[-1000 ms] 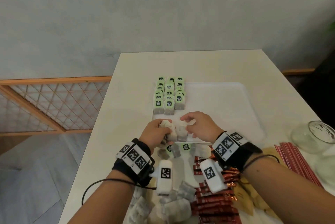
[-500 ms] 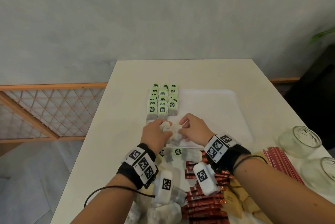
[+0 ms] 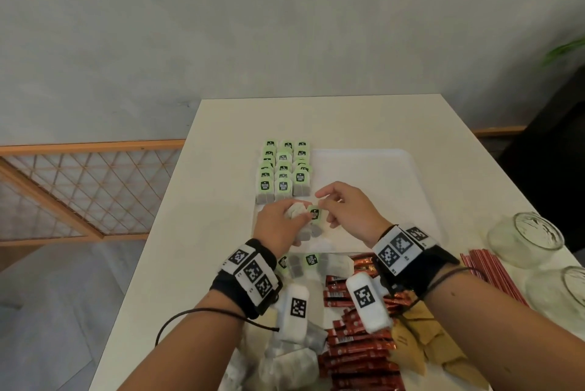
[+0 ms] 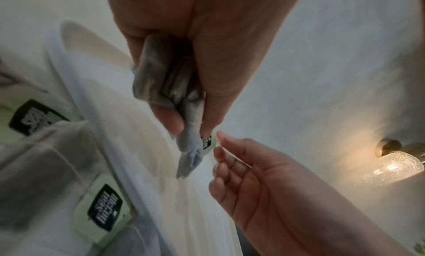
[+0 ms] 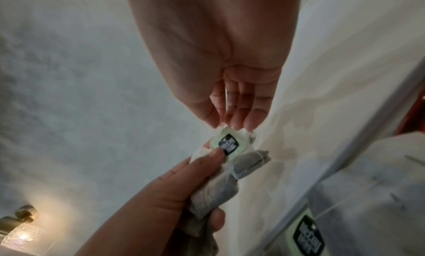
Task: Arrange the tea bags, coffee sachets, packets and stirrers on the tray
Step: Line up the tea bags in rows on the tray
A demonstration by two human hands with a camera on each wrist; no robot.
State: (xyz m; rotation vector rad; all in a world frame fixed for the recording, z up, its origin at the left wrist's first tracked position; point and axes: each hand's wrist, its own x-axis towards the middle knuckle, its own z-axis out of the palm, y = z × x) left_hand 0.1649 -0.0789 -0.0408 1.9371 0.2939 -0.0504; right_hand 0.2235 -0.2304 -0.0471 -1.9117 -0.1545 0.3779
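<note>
Over the near edge of the white tray (image 3: 373,175), my left hand (image 3: 278,226) grips a small bundle of grey tea bags (image 4: 165,78). One bag's green tag (image 3: 314,214) sticks up beside my left thumb. My right hand (image 3: 343,210) pinches that tag (image 5: 226,141) at its top edge with its fingertips (image 5: 232,121). Three rows of tea bags with green tags (image 3: 283,169) stand along the tray's left side. Loose tea bags (image 3: 294,359), red coffee sachets (image 3: 357,356), brown packets (image 3: 424,349) and red stirrers (image 3: 493,276) lie near me.
Two glass jars (image 3: 525,238) (image 3: 566,292) stand at the right edge of the white table (image 3: 221,137). The tray's right half is bare. A wooden lattice rail (image 3: 79,188) runs left of the table, and a wall lamp (image 4: 395,161) glows behind.
Both hands stayed together over the tray's near edge. A green tag, hidden inside the bundle before, now shows between the hands with my right fingertips on it.
</note>
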